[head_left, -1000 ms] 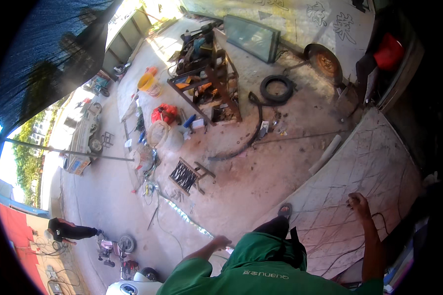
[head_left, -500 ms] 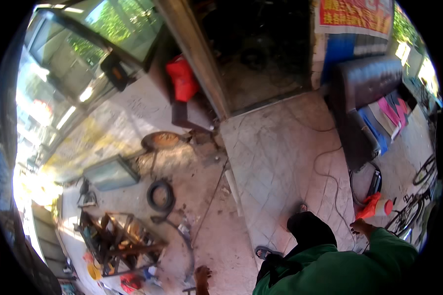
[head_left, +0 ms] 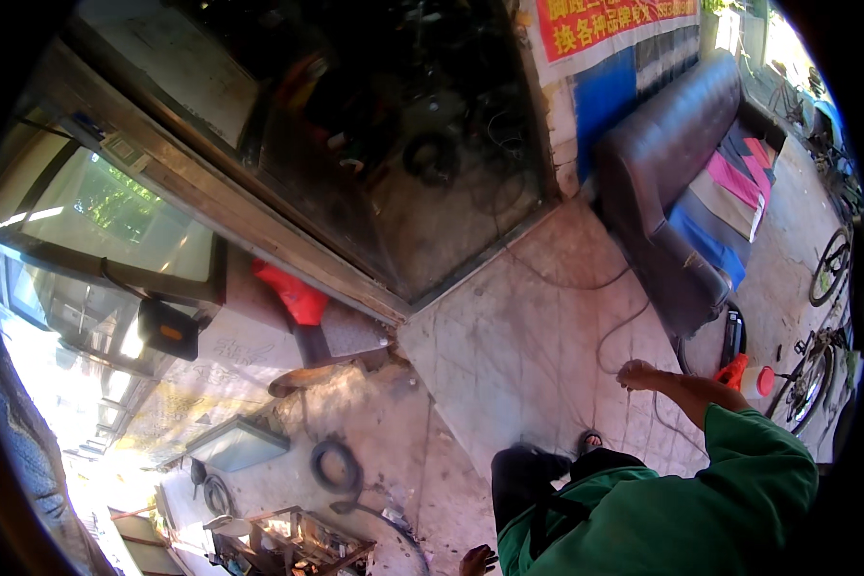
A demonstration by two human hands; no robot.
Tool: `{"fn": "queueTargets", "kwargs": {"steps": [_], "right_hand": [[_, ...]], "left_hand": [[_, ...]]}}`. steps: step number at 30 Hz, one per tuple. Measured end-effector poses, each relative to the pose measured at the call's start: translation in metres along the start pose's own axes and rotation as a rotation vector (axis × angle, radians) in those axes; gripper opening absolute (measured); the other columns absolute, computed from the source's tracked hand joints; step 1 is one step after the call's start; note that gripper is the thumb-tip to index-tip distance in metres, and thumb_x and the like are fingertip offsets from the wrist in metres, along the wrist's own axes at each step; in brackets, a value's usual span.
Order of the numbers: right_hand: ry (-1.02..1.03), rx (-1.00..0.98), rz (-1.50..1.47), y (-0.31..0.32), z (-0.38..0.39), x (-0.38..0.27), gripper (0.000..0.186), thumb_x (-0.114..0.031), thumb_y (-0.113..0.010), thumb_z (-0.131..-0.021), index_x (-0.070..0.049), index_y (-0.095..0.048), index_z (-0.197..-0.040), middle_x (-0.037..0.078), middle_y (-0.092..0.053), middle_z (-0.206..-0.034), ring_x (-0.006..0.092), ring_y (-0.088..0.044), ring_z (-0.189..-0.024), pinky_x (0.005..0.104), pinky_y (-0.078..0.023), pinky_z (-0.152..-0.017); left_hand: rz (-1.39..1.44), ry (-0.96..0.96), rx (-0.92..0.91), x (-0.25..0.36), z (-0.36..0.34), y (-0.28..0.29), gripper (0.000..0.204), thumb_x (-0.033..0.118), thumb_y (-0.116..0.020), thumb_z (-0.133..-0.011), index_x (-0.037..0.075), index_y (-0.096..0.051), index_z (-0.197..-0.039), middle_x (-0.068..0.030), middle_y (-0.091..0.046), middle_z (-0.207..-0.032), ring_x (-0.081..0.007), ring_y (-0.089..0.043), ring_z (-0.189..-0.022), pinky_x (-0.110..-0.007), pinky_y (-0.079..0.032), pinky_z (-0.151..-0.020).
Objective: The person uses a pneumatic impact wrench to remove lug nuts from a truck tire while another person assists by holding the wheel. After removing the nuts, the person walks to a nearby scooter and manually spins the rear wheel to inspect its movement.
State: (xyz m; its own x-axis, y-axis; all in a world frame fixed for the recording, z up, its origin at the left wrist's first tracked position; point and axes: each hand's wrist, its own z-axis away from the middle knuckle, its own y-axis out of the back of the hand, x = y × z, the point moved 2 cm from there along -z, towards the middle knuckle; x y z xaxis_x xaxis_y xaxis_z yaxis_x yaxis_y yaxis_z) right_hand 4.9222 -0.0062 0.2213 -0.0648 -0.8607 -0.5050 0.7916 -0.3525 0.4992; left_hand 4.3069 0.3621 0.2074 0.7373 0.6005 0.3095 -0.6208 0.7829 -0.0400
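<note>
My right hand (head_left: 636, 374) hangs out in front of my body, over the pale tiled floor, at the end of a green sleeve. Its fingers are curled in, and what they hold, if anything, is too small to make out. A thin cable (head_left: 601, 351) runs along the floor beneath and beside it. My left hand (head_left: 478, 560) is low at the lower edge, beside my dark trousers, with its fingers loosely apart and nothing seen in them. Nothing is touched by it.
Ahead is a dark doorway (head_left: 451, 221) with a metal frame. A brown leather sofa (head_left: 643, 182) with cloths on it stands right. A bicycle wheel (head_left: 804, 392) and a red-and-white container (head_left: 757, 382) lie beyond it. Left are a tyre (head_left: 336, 467) and a cluttered rack (head_left: 293, 542).
My view has turned left, and the doorway now fills more of it. My right hand has swung forward and inward, while my left has dropped back toward the lower edge. My feet have stepped.
</note>
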Motion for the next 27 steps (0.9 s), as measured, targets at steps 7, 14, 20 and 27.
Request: {"fn": "queueTargets", "kwargs": {"steps": [7,14,20,27], "right_hand": [[-0.071,0.115,-0.209,0.078,-0.081,-0.100,0.021,-0.020,-0.059,-0.089,-0.003,-0.071,-0.087,0.009,-0.071,-0.080,0.0220,-0.069,-0.068,0.0353,-0.055,-0.060],[-0.573,0.110,-0.271,0.138,-0.013,-0.116,0.032,-0.031,-0.058,-0.095,-0.001,-0.069,-0.091,0.008,-0.073,-0.088,0.0195,-0.070,-0.072,0.0340,-0.055,-0.060],[-0.597,0.171,-0.388,0.163,-0.019,-0.140,0.041,-0.038,-0.062,-0.095,-0.002,-0.069,-0.113,0.008,-0.075,-0.102,0.0203,-0.072,-0.079,0.0330,-0.057,-0.064],[-0.464,0.184,-0.460,0.256,-0.155,-0.251,0.038,-0.035,-0.061,-0.093,-0.003,-0.070,-0.113,0.007,-0.075,-0.102,0.0204,-0.072,-0.083,0.0339,-0.058,-0.067]], "left_hand": [[0.102,0.144,0.015,0.078,-0.054,0.023,0.034,0.034,-0.063,-0.095,0.015,-0.061,-0.123,-0.0048,-0.068,-0.098,-0.0235,-0.070,-0.087,-0.040,-0.053,-0.068],[-0.144,-0.062,-0.093,0.327,-0.146,0.034,0.031,0.036,-0.063,-0.093,0.017,-0.065,-0.118,-0.0031,-0.070,-0.087,-0.0192,-0.067,-0.072,-0.036,-0.051,-0.057],[-0.153,-0.437,-0.033,0.616,-0.254,0.038,0.034,0.036,-0.066,-0.092,0.019,-0.063,-0.121,-0.0025,-0.070,-0.089,-0.0196,-0.067,-0.069,-0.039,-0.053,-0.055],[-0.262,-0.393,-0.187,0.760,-0.231,-0.028,0.029,0.032,-0.059,-0.099,0.016,-0.067,-0.122,0.0067,-0.057,-0.070,-0.0012,-0.041,-0.048,-0.017,-0.030,-0.041]]}}
